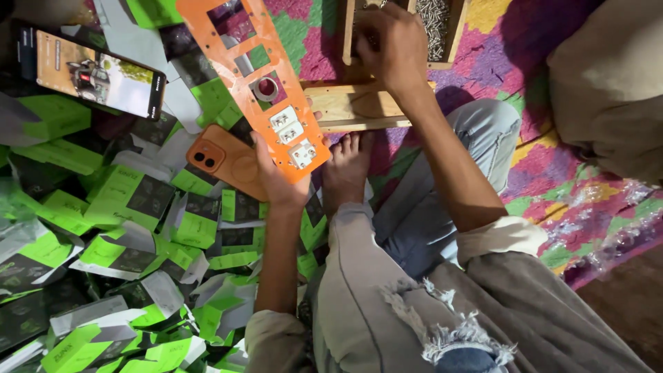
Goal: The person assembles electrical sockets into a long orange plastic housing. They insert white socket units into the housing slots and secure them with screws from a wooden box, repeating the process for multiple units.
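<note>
Now we grip the orange switch panel (266, 83) in our left hand (280, 179), while our right hand (390, 45) reaches, fingers curled, into the wooden screw tray (345, 34).

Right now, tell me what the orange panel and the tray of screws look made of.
Orange panel: seemingly plastic, matte, with clean cutouts and white sockets fitted. Tray: bare wood, visible grain, unfinished. Screws: apparently metal, a grey glint.

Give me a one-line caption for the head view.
Left hand holds an orange switch panel while the right hand reaches into a wooden tray of screws, green boxes alongside.
</note>
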A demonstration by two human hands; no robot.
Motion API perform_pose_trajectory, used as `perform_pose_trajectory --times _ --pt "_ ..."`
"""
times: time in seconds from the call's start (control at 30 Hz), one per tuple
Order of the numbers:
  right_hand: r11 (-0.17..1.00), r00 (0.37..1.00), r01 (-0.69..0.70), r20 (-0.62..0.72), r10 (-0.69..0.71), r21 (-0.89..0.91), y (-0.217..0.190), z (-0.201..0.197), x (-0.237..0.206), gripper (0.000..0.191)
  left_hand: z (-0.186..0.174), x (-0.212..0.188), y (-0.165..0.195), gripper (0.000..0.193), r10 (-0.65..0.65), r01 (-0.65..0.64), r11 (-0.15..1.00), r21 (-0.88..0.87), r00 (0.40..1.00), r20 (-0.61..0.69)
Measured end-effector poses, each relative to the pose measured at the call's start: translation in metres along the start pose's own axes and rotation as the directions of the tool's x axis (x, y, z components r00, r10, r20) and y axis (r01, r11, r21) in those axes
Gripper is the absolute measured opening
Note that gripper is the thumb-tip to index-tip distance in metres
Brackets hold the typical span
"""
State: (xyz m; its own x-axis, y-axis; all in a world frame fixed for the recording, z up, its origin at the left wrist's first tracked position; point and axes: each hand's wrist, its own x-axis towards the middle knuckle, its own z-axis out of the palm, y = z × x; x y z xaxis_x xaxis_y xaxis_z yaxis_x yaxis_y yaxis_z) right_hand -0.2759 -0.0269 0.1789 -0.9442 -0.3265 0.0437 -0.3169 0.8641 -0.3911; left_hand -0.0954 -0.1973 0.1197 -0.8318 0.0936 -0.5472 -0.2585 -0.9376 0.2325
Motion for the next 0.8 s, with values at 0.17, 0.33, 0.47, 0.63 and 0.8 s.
perform_pose_trajectory --times 0.17,0.33,0.47,0.63,0.8 --pt "0.861 0.969 -0.215 -0.013 0.248 0.460 0.007 0.011 -0.020 0.009 -0.005 0.004 -0.004 0.072 -0.023 0.023 0.999 -0.031 1.000 -0.005" --pt "0.480 0.948 -0.239 0.094 0.305 0.844 0.010 0.019 -0.054 0.008 -0.006 0.006 -0.008 0.070 -0.051 0.050 0.999 -0.015 0.998 -0.022" --pt "0.398 0.941 -0.290 0.184 0.283 0.870 0.000 0.016 -0.082 0.007 -0.008 0.006 -0.011 0.072 -0.048 0.054 0.997 -0.051 0.994 0.102" --pt "0.461 0.963 -0.252 0.172 0.209 0.851 -0.016 0.013 -0.100 0.012 -0.011 0.003 -0.018 0.069 -0.078 0.078 0.997 -0.022 0.997 -0.017" --pt "0.652 0.972 -0.233 0.184 0.145 0.721 -0.027 0.012 -0.102 0.017 -0.012 -0.003 -0.022 0.066 -0.056 0.057 0.998 -0.020 0.997 0.047"
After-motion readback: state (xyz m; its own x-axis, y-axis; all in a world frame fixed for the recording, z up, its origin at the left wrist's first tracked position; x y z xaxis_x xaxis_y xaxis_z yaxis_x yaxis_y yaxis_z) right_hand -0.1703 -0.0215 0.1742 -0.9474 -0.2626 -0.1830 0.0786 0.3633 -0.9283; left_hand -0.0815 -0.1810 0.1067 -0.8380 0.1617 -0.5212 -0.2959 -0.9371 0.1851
